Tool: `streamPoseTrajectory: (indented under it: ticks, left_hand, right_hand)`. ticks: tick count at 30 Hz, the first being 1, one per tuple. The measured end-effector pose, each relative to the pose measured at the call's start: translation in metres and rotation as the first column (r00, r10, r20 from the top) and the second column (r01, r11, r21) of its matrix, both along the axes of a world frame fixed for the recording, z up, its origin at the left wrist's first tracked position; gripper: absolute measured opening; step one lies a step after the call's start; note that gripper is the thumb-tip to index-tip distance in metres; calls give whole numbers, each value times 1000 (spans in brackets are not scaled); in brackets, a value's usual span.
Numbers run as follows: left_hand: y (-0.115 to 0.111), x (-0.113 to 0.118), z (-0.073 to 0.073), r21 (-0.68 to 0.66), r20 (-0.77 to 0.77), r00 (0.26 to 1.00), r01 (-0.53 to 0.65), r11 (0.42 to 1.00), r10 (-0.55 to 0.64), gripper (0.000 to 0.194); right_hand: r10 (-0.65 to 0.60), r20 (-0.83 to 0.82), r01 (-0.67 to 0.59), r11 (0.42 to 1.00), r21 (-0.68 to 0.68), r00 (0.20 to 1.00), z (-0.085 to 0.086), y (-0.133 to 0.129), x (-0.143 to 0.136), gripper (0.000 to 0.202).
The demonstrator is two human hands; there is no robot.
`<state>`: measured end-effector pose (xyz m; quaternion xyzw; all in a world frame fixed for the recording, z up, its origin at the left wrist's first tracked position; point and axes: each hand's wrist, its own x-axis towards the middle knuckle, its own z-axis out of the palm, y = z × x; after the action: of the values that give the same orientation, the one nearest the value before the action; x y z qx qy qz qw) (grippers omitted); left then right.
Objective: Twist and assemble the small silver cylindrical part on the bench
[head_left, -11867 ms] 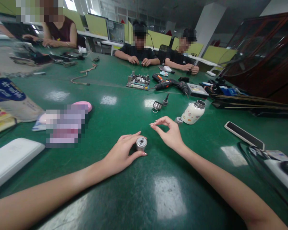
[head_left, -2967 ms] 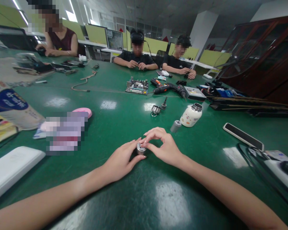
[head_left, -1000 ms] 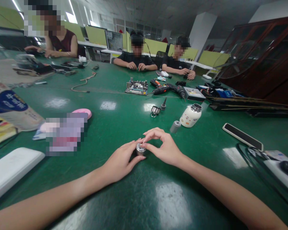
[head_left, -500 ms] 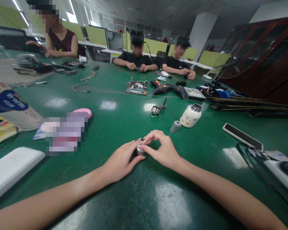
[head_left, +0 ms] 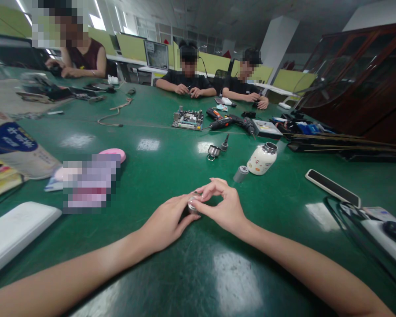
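A small silver metal cylinder (head_left: pixel 192 206) stands on the green table between my two hands. My left hand (head_left: pixel 165 223) is closed around its side, thumb in front and fingers behind. My right hand (head_left: pixel 227 208) pinches at its top with thumb and index finger. Fingers cover most of the cylinder, so its lower part is largely hidden. Just beyond my right hand stands a similar grey cylinder (head_left: pixel 240 174), beside an uncapped cream bottle (head_left: pixel 262 160) with printed pictures. A metal cup with a ring (head_left: pixel 213 152) and a dark pointed part (head_left: pixel 225 142) lie farther back.
Cordless drills (head_left: pixel 222 122) and a circuit board (head_left: pixel 188 119) lie farther off. On the left are a pink-rimmed purple item (head_left: pixel 95 178), a printed bag (head_left: pixel 16 141) and a white case (head_left: pixel 20 233). A phone (head_left: pixel 333 188) and cables are at right. Three people sit across the table.
My right fingers have shifted slightly at the cylinder's top, while my left hand keeps its place around it. Across the table, the left person's hands have moved.
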<state>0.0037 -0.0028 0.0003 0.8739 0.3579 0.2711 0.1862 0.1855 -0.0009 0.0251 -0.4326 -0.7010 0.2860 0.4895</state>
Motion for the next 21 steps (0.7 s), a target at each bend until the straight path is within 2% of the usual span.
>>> streamPoseTrajectory:
  ticks: [4, 7, 11, 13, 16, 19, 21]
  left_hand:
    - [0, 1, 3, -43, 26, 1000, -1, 999, 3, 28]
    - [0, 0, 2, -43, 19, 1000, -6, 999, 7, 30]
    - [0, -1, 0, -28, -15, 1000, -21, 999, 21, 35]
    - [0, -1, 0, -23, -26, 999, -29, 999, 28, 37]
    - [0, -1, 0, -22, -30, 999, -34, 999, 33, 38]
    - [1, -1, -1, -26, -33, 999, -37, 999, 36, 40]
    - [1, -1, -1, -28, -30, 999, -35, 999, 35, 40]
  right_hand:
    - [45, -6, -44, 998, 42, 999, -2, -1, -1, 13]
    - [71, -78, -66, 996, 63, 994, -1, 2, 0, 14]
    - [-21, -169, 26, 999, 27, 985, -3, 18, 10, 17]
    - [-82, -118, 79, 996, -32, 990, -11, 29, 18, 18]
    - [-47, 12, 48, 993, -112, 999, -25, 41, 27, 16]
    - [1, 86, 10, 992, -123, 996, -33, 45, 31, 15]
    - [-11, 73, 18, 995, -102, 997, -34, 45, 31, 17]
